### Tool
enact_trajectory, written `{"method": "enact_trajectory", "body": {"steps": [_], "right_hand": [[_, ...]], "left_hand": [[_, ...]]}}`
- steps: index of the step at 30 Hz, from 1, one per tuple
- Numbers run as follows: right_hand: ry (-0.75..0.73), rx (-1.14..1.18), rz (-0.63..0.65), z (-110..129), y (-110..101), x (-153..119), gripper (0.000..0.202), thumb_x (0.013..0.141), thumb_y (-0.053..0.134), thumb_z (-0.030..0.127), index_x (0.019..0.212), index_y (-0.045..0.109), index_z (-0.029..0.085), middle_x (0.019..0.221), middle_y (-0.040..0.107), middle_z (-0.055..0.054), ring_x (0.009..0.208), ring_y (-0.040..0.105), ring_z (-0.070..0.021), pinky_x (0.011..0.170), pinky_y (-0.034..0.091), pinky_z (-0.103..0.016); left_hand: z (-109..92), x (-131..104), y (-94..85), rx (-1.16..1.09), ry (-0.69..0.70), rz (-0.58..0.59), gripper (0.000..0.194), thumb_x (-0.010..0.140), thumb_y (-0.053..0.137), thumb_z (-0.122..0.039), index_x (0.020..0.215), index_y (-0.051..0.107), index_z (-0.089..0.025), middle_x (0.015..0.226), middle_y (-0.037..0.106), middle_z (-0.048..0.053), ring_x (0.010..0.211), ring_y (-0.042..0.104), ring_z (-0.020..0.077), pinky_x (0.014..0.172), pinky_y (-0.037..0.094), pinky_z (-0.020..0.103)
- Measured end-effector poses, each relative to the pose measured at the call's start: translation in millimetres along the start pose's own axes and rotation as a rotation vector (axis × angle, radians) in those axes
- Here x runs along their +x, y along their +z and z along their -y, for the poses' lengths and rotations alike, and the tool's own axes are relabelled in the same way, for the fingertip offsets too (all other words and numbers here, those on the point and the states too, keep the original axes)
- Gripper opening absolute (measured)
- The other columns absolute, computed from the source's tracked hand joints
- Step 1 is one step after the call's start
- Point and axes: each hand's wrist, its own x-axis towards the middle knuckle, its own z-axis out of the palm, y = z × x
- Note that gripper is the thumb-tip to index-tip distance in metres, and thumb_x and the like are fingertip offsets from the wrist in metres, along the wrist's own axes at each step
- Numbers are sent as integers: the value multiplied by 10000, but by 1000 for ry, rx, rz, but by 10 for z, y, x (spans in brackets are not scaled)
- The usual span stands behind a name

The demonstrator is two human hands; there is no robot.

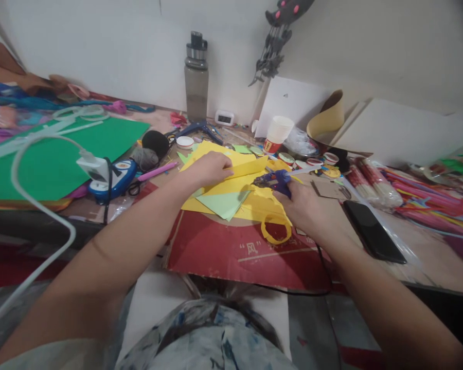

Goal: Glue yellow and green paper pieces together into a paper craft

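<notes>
My left hand (211, 168) is closed on a folded strip of yellow paper (250, 167), which stands up above the yellow sheets. My right hand (303, 203) grips a blue hot glue gun (280, 181). Its nozzle points left toward the yellow paper, and a translucent glue stick (306, 170) shows at its back. Beneath both hands lie yellow sheets (193, 204) and a pale green piece of paper (224, 204). A yellow paper ring (264, 232) hangs over a red board (216, 252) just below my right hand.
Green sheets (111, 133), a blue-and-white device with a white plug (94, 167) and its cable are at left. A water bottle (196, 87) and paper cups (278, 133) stand behind. At right lie a black phone (374, 231) and colourful pipe cleaners (428, 198).
</notes>
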Motion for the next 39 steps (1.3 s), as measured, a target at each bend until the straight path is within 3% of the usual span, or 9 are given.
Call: {"method": "enact_trajectory", "body": {"steps": [9, 17, 21, 27, 32, 39], "right_hand": [[101, -61, 12, -238, -122, -94, 306, 958, 495, 383, 1060, 641, 134, 1023, 706, -177, 927, 659, -291, 719, 428, -324], [67, -37, 60, 17, -123, -112, 228, 945, 524, 305, 1036, 643, 133, 1030, 709, -171, 970, 657, -283, 770, 444, -317], [71, -32, 66, -16, -167, -142, 238, 953, 511, 295, 1066, 644, 133, 1047, 707, -169, 983, 662, -281, 781, 446, -314], [101, -67, 6, -192, -67, 88, 331, 960, 480, 365, 1069, 646, 100, 1061, 702, -220, 961, 666, -314, 771, 457, -352], [55, -83, -14, -74, 33, 301, 326, 953, 479, 335, 1110, 635, 96, 1070, 708, -207, 993, 667, -300, 791, 462, -340], [43, -94, -9, 3, 63, 318, 325, 954, 486, 328, 1131, 632, 97, 1101, 707, -205, 1014, 668, -298, 789, 457, -329]], "left_hand": [[-9, -1, -8, 0, 0, -1, 258, 852, 519, -305, 793, 726, -162, 785, 701, 62, 710, 554, 164, 620, 310, 280], [21, 10, 2, -26, -1, -8, 241, 843, 528, -317, 719, 676, -172, 749, 678, 47, 679, 522, 153, 605, 292, 276], [33, 12, 14, -44, 17, -19, 241, 841, 541, -307, 682, 659, -170, 710, 656, 49, 652, 507, 149, 593, 288, 284], [31, 10, 15, -48, -6, -30, 250, 861, 522, -307, 733, 689, -173, 763, 693, 57, 690, 538, 149, 608, 312, 274], [51, 28, 31, -40, -48, -32, 264, 862, 513, -317, 841, 730, -170, 880, 733, 75, 787, 594, 178, 648, 347, 277], [64, 46, 61, -25, -72, -57, 270, 866, 513, -328, 835, 732, -173, 896, 742, 64, 812, 617, 182, 642, 353, 272]]}}
